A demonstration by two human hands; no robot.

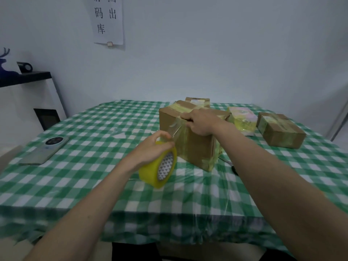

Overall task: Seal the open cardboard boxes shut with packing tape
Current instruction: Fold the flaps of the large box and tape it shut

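A phone (45,150) on the checked tablecloth (105,129) — wall notice (108,19) behind.

right hand (200,122) hides part of the box (195,146) top; wall sign (108,19) cropped above.

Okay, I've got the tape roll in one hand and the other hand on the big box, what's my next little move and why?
Probably pull the tape roll in your left hand down the near face of the big box, since a clear strip already stretches from it to the top edge, where your right hand seems to pin it.
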